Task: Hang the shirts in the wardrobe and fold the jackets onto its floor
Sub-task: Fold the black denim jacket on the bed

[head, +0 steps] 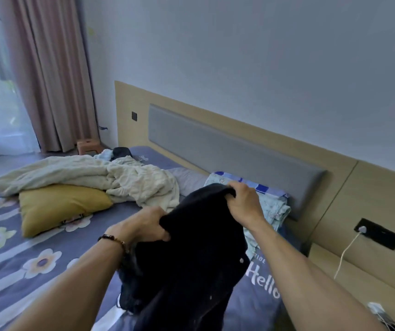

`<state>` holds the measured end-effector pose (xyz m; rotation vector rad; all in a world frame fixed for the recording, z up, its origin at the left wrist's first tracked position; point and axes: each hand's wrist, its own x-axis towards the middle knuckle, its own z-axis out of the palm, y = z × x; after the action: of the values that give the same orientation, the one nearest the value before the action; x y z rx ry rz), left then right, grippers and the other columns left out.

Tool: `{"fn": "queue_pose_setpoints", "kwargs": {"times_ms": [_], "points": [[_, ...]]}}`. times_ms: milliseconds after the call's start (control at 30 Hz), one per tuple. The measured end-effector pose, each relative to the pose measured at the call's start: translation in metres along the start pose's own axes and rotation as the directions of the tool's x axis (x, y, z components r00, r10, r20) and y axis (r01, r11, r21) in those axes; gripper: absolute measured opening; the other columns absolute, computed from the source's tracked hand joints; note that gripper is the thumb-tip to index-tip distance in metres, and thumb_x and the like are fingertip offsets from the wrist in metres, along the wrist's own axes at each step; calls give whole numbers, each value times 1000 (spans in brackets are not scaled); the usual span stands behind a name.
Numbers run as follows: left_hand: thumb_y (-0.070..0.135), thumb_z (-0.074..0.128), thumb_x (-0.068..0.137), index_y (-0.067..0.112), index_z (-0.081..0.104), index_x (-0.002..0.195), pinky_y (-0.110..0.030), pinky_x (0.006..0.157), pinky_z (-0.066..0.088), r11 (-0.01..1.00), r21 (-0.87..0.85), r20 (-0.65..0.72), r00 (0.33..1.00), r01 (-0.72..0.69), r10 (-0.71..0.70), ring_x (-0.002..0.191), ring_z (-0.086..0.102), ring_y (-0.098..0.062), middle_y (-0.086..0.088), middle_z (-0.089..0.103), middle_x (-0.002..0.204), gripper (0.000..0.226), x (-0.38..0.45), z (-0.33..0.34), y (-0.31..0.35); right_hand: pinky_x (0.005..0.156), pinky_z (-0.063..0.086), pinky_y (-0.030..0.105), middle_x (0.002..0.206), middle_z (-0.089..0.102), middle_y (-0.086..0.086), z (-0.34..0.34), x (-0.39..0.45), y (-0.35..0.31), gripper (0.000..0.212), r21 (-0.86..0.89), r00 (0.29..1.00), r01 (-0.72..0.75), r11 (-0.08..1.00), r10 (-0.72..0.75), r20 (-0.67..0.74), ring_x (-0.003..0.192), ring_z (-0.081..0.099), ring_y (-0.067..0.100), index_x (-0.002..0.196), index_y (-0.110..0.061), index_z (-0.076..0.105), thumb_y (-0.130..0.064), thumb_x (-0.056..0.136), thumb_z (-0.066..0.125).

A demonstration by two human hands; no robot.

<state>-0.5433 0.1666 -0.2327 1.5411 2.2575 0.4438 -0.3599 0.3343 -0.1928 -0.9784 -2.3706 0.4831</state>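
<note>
Two bare forearms reach in from the bottom edge, a beaded bracelet (114, 239) on the left wrist. The left hand (143, 226) grips a bunched fold of a dark garment (191, 266), fingers curled round the cloth; the right hand (244, 201) pinches its upper edge higher up and nearer the headboard (227, 151). The hands are apart, both clamped on the same piece, holding it lifted above the bed (12, 259) with the bulk hanging crumpled toward the camera. The garment looks black or very dark navy, thick and heavy, with a small pale snap or button showing on its right side, so probably a jacket, though the collar and sleeves cannot be made out. Step in hand, as a judgement: picking the garment up off the bed and shaking it open to sort it. The wardrobe is not in view, so the next move likely calls for finding the shoulders or collar, spreading it flat, then turning away from the bed to carry it over; if a jacket, it gets folded onto the wardrobe floor. Behind it on the bed: a yellow pillow (60, 206), a rumpled pale blanket (110, 177) and a light blue patterned cloth pile (273, 206) by the headboard.
</note>
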Motion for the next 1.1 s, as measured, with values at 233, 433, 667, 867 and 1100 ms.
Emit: {"fn": "queue_pose_setpoints", "kwargs": {"times_ms": [233, 433, 667, 867, 1100], "points": [[27, 56, 87, 18, 45, 71, -36, 66, 35, 998, 59, -89, 996, 11, -6, 88, 54, -32, 1, 52, 76, 21, -1, 60, -10, 79, 47, 34, 112, 67, 9, -59, 29, -30, 36, -229, 960, 136, 964, -186, -211, 98, 63, 34, 115, -19, 70, -5, 87, 51], [55, 68, 69, 29, 46, 113, -35, 82, 53, 881, -458, -83, 993, -117, 88, 88, 61, -10, 10, 62, 97, 56, 2, 68, 66, 67, 49, 37, 89, 68, 15, -79, 20, -35, 22, -366, 935, 127, 922, -235, -267, 81, 63, 38, 95, -9, 68, -3, 82, 51], [37, 58, 84, 21, 37, 104, -36, 69, 45, 961, -265, -444, 874, 84, -199, 91, 63, -28, -1, 64, 103, 33, 19, 81, 130, 57, 49, 35, 66, 60, 9, -110, 4, -55, 14, -427, 966, 88, 900, -182, -182, 67, 57, 33, 74, -7, 63, 2, 72, 53], [25, 54, 88, 14, 44, 95, -35, 62, 36, 993, -97, -589, 801, 63, -109, 84, 60, -34, -10, 64, 90, 17, 16, 43, 86, 59, 46, 34, 72, 54, 9, -143, -22, -25, 17, -655, 977, 11, 755, -148, -155, 68, 57, 33, 80, -3, 62, 8, 75, 51], [23, 52, 92, 9, 44, 110, -38, 57, 39, 984, 158, -751, 637, -84, 175, 68, 60, -37, -12, 60, 75, 24, -16, -27, 108, 63, 37, 34, 87, 60, 14, -126, -45, 33, 15, -450, 938, -324, 832, 219, -269, 79, 56, 34, 95, -5, 56, -16, 96, 48]]}}
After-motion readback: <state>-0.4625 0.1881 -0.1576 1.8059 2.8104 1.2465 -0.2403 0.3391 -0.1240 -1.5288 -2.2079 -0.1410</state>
